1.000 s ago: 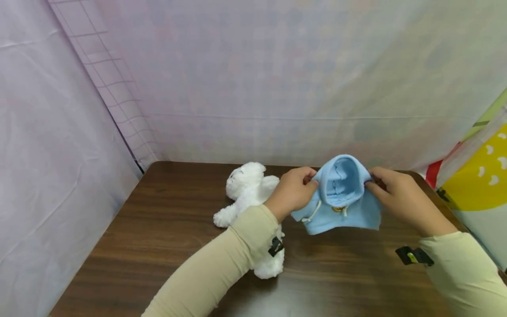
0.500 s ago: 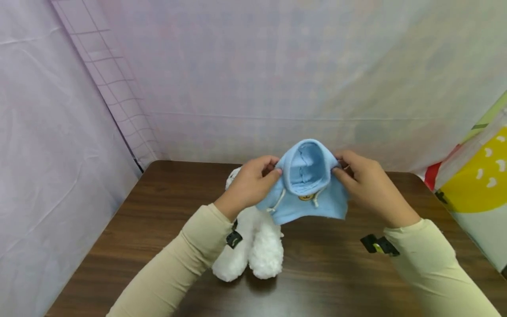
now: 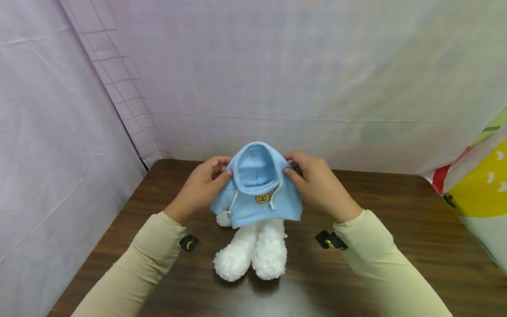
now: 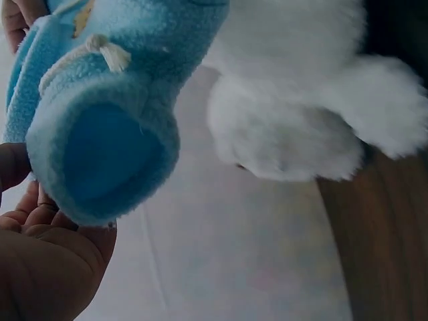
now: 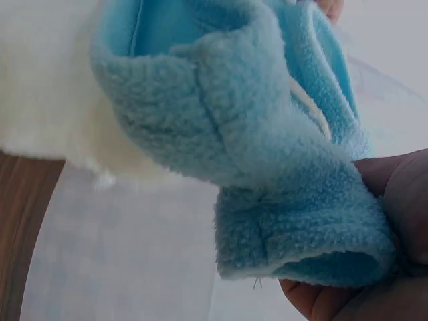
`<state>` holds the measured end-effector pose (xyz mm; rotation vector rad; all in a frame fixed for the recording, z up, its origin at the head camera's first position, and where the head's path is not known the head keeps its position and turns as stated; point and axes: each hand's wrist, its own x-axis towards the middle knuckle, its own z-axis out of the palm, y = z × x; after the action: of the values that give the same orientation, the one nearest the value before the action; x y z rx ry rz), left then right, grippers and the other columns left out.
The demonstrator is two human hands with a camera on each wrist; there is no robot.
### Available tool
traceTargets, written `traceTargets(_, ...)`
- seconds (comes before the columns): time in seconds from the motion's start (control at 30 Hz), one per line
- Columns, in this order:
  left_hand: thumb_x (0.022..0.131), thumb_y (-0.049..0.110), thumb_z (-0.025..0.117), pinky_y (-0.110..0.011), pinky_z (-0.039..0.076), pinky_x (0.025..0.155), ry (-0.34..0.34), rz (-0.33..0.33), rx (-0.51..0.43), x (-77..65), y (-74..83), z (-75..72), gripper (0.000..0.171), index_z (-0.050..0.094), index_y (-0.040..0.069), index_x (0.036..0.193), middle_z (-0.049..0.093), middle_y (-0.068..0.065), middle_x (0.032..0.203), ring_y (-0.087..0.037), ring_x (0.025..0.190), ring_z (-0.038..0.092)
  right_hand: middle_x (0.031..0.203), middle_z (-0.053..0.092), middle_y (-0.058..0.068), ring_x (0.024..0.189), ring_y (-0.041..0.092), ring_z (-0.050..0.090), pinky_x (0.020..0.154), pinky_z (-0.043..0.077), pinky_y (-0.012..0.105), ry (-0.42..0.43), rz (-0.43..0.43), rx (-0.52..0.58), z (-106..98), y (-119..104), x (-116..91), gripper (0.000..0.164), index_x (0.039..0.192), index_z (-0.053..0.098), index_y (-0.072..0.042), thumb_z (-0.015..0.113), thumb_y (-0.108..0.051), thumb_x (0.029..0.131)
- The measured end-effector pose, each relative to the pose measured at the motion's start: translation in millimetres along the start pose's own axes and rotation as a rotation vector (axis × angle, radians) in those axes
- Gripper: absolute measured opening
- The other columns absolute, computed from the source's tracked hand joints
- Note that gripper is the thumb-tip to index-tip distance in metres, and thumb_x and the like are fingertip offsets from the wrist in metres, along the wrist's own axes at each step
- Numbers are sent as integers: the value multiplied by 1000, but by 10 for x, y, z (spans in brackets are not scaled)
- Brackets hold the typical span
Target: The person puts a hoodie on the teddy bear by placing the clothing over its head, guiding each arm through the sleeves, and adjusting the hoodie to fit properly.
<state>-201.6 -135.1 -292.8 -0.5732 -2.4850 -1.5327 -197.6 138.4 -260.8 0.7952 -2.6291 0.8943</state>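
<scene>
A small light-blue hoodie [image 3: 253, 213] with white drawstrings and a bear-face patch is stretched between both hands above the table. My left hand [image 3: 202, 187] pinches it at one side of the hood, thumb in front. At the other side my right hand [image 3: 318, 182] pinches it the same way. Behind and below the hoodie lies a white plush toy [image 3: 269, 253], its legs toward me; the garment hides its head and most of its body in the head view. A sleeve opening [image 4: 110, 157] faces the left wrist camera, and the other sleeve [image 5: 304, 234] hangs by the right fingers.
The dark wooden table [image 3: 388, 264] lies under everything. A pale patterned curtain [image 3: 297, 79] stands along its back edge, with a white cloth [image 3: 47, 145] on the left. Yellow printed fabric [image 3: 481, 189] hangs at the far right.
Both hands have carried the hoodie leftward, from the right of the plush toy to over its upper body. The toy's legs have come into view as the left arm moved off them.
</scene>
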Motion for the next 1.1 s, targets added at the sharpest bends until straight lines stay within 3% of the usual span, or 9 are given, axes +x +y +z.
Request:
traceTargets(0.1,100,9,57,-34,50,76,17,-47,-17,-27,-144,-76,30,59,1,129,66,-11,100,-21,88,62,92,67,5,70,17,58,61,50,33,-10,-5,3,140,-92,68,21,121,63,-7,60,-12,101)
traceTargets(0.33,104,8,50,-26,49,78,48,-224,-209,-50,-543,-117,34,52,-3,135,65,-19,113,-18,96,60,80,62,2,66,16,54,58,48,32,-40,-27,0,421,-169,238,20,118,64,-4,61,-11,99)
traceTargets(0.5,104,11,49,-24,48,81,97,-314,-277,-25,-778,-28,35,50,-3,136,63,-20,120,-17,100,59,88,67,5,72,16,60,62,51,32,-52,-23,-3,536,-136,333,20,119,64,-4,59,-10,100)
traceTargets(0.7,103,13,51,-30,47,86,168,-369,-283,49,-904,187,34,53,-3,133,63,-20,121,-23,103,59,102,67,10,87,22,64,73,54,37,-61,26,-40,609,17,399,25,124,62,-3,59,-11,100)
traceTargets(0.87,101,22,56,-41,45,97,72,-396,-161,80,-930,324,44,51,2,140,62,-17,125,-28,114,56,120,63,16,109,31,60,91,49,45,-115,90,-116,622,246,362,34,128,59,-2,63,-16,97)
traceTargets(0.97,100,26,59,-44,44,99,7,-411,-141,86,-917,370,47,51,3,141,60,-16,127,-30,116,55,131,57,18,119,34,55,99,45,49,-163,144,-153,602,389,298,40,133,57,-2,63,-20,97)
traceTargets(1.1,98,30,61,-45,44,99,-3,-426,-164,85,-899,427,46,56,2,135,60,-15,128,-29,117,55,134,55,20,120,36,54,98,45,51,-199,206,-164,570,549,207,44,135,55,-1,62,-23,98)
